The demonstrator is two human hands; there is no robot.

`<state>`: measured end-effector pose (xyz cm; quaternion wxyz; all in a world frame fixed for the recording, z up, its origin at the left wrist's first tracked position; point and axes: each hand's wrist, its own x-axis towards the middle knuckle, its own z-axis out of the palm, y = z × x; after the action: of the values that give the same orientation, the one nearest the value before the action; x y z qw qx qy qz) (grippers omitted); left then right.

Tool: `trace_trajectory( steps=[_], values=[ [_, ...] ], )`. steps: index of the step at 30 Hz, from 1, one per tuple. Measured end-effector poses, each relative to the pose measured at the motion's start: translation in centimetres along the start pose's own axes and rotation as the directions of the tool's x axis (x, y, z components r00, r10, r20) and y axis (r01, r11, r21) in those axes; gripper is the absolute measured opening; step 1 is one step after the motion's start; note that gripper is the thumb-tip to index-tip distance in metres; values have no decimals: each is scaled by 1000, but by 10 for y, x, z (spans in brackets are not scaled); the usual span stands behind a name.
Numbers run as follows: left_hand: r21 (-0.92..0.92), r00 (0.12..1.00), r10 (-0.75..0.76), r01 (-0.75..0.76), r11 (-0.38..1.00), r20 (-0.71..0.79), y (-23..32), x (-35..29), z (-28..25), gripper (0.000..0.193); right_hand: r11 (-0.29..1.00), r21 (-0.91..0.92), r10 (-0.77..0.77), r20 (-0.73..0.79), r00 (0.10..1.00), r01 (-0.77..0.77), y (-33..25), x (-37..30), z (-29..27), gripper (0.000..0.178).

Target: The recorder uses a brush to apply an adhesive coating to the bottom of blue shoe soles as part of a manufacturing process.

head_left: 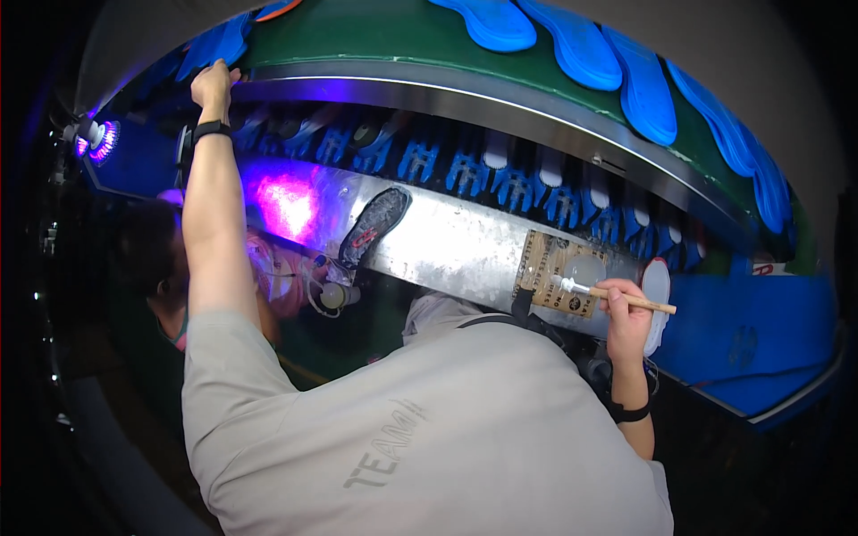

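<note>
My left arm reaches far up to the left, where my left hand (213,87) is closed at the end of a blue insole (219,45) on the green belt. Part of its grip is hidden. In my right hand (625,314) is a wooden-handled brush (636,301), held level with its white tip to the left. Just beyond the tip, a round translucent dish (585,270) sits on printed brown cardboard (534,259). Beside my right hand lies a white shoe sole (657,290). A dark shoe sole (374,225) with a red mark rests farther left.
A metal ledge (447,248) runs across in front of me. Above it hangs a row of blue clamps (466,174) below the metal-edged green belt (357,40). More blue insoles (572,45) lie on the belt. Another person (161,268) is at the left, near a glowing purple lamp (100,143).
</note>
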<state>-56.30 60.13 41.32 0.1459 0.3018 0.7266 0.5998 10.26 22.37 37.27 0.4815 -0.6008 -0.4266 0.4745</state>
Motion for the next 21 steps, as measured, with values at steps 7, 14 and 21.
trace_trajectory(
  steps=[7, 14, 21],
  values=[
    [762, 391, 907, -536, 364, -158, 29, -155, -79, 27, 999, -34, 6, 10, 1000, -5, 24, 12, -7, 15],
    [127, 655, 637, -650, 749, -406, 56, -285, -113, 27, 893, -439, -134, -44, 990, 101, 76, 35, -40, 17],
    [-468, 679, 96, 390, 793, 728, 68, -416, -56, 51, 796, -606, -99, -104, 990, 16, 135, 53, -68, 21]
  ],
)
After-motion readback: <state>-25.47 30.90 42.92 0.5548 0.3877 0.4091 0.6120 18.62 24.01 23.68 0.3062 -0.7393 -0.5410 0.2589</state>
